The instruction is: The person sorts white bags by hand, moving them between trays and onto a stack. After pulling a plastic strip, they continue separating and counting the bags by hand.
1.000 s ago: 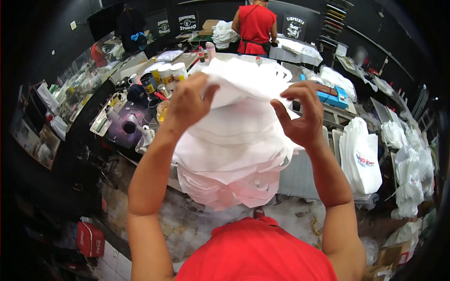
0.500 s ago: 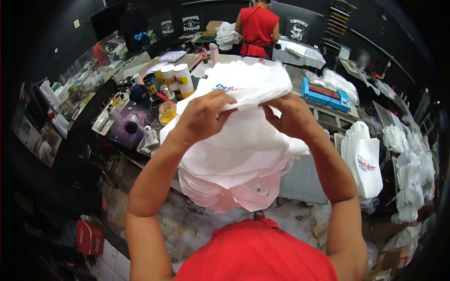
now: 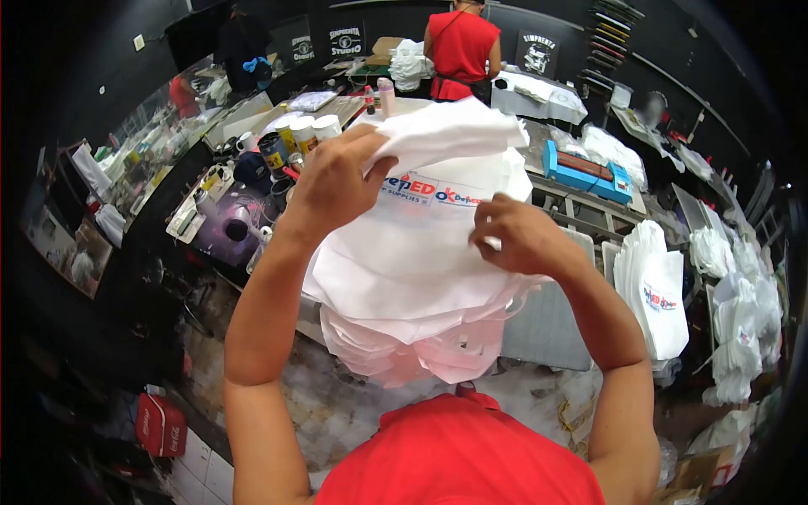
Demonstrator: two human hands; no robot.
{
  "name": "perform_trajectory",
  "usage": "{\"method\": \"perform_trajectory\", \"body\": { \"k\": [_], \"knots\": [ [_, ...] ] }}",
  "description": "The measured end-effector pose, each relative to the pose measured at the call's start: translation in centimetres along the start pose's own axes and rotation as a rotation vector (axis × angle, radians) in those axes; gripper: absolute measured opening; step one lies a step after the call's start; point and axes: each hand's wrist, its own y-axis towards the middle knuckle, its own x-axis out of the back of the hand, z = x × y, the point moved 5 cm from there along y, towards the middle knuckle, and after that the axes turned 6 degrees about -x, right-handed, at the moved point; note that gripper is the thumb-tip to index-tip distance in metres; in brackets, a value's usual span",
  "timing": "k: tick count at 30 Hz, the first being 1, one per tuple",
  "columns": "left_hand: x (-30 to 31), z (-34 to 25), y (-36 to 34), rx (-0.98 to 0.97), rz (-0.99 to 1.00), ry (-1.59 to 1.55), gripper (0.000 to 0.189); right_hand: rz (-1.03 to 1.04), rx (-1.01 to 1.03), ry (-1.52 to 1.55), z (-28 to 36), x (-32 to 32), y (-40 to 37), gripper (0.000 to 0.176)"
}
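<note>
**Fig. 1. Top bag being parted from a stack, head view**

At frame centre a white non-woven fabric bag [image 3: 421,252] with red and blue printed lettering lies uppermost on a thick stack of similar white bags [image 3: 404,349], which drapes over a table edge toward the lower centre.

The left hand [image 3: 337,181] has its fingers clamped on a raised fold of white cloth [image 3: 454,130], seemingly the bag's own upper part turned back above the lettering. The right hand [image 3: 518,236] has its fingers drawn together, pinching a small piece of white fabric at the bag's right edge.

The step in hand is judged to be the separation of one bag from the layers beneath. A further move would call for both pinches to hold a single layer only, and for the lift to keep the stack from sliding.

The lettering reads upright, its line running left to right and dipping slightly rightward. The bag's long axis is judged to run from upper centre to lower centre, across that line. Which end bears the handles cannot be told.

Periphery:
- Upper left: white lidded jars [image 3: 303,130].
- Right: a blue box-shaped tool [image 3: 585,172] and standing printed bags [image 3: 652,295].
- Upper centre: another person in a red sleeveless top [image 3: 459,42].
</note>
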Motion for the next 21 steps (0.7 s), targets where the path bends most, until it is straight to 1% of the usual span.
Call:
{"method": "perform_trajectory", "body": {
  "k": [1, 2, 3, 4, 5, 6, 7, 8, 9, 10, 11, 12, 13, 15, 16, 17, 18, 19, 20, 21],
  "knots": [
    [-0.1, -0.4, -0.2, -0.027, 0.058, 0.015, 0.015, -0.114, -0.045, 0.037, -0.3, 0.7, 0.6, 0.011],
    [-0.1, -0.8, -0.4, -0.029, 0.058, 0.014, 0.015, -0.327, -0.024, 0.095, -0.2, 2.2, 1.0, 0.006],
    [-0.4, -0.9, -0.8, 0.007, 0.111, -0.032, 0.019, -0.469, -0.024, 0.124, -0.1, 3.7, 1.6, 0.007],
    [-0.7, -1.1, -1.2, 0.044, 0.165, -0.077, 0.023, -0.525, -0.045, 0.161, 0.0, 4.6, 2.2, 0.008],
    [-0.8, -1.4, -1.4, 0.044, 0.165, -0.078, 0.023, -0.581, -0.065, 0.199, 0.0, 5.2, 2.6, 0.010],
    [-1.2, -1.7, -1.7, 0.067, 0.177, -0.084, 0.025, -0.652, 0.013, 0.144, 0.1, 5.4, 3.0, 0.015],
    [-1.4, -1.7, -1.8, 0.089, 0.188, -0.089, 0.026, -0.653, 0.016, 0.141, 0.2, 5.4, 3.0, 0.015],
    [-2.0, -1.3, -2.2, 0.087, 0.183, -0.107, 0.021, -0.590, -0.057, 0.193, 0.0, 5.0, 2.9, 0.018],
    [-2.3, -0.6, -2.3, 0.087, 0.180, -0.107, 0.021, -0.526, -0.130, 0.243, -0.2, 4.6, 2.6, 0.022],
    [-2.2, 0.2, -2.4, 0.054, 0.136, -0.088, 0.018, -0.525, -0.132, 0.240, 0.3, 4.6, 1.6, 0.022],
    [-2.2, 0.6, -2.5, 0.023, 0.094, -0.072, 0.016, -0.450, -0.081, 0.288, 1.1, 4.7, 0.1, 0.027],
    [-1.6, 0.6, -2.4, 0.050, 0.035, -0.003, 0.017, -0.375, -0.028, 0.332, 1.8, 5.1, -1.4, 0.032],
    [-1.0, 0.4, -2.3, 0.054, 0.031, -0.007, 0.017, -0.131, 0.053, 0.263, 2.3, 4.9, -2.9, 0.044],
    [0.6, -0.5, -2.0, 0.027, -0.027, 0.123, 0.017, 0.056, 0.067, 0.159, 3.6, 3.5, -4.6, 0.037],
    [1.1, -1.1, -1.9, -0.022, -0.039, 0.147, 0.020, 0.057, 0.064, 0.162, 3.1, 2.8, -4.5, 0.037],
    [1.6, -2.0, -1.8, -0.024, -0.034, 0.145, 0.020, 0.058, 0.062, 0.155, 2.2, 1.5, -4.4, 0.031],
    [1.8, -3.0, -1.7, -0.032, 0.056, 0.122, 0.021, 0.057, 0.058, 0.147, 1.7, 0.9, -4.2, 0.026],
    [1.6, -3.9, -1.8, -0.041, 0.144, 0.098, 0.022, 0.053, 0.052, 0.149, 2.0, 1.4, -3.9, 0.026],
    [1.3, -4.6, -2.1, -0.043, 0.184, 0.043, 0.020, -0.004, -0.059, 0.240, 2.1, 2.6, -3.2, 0.016],
    [1.1, -4.7, -2.2, -0.048, 0.185, 0.042, 0.020, -0.062, -0.168, 0.329, 1.9, 3.5, -2.5, 0.009]
  ]
}}
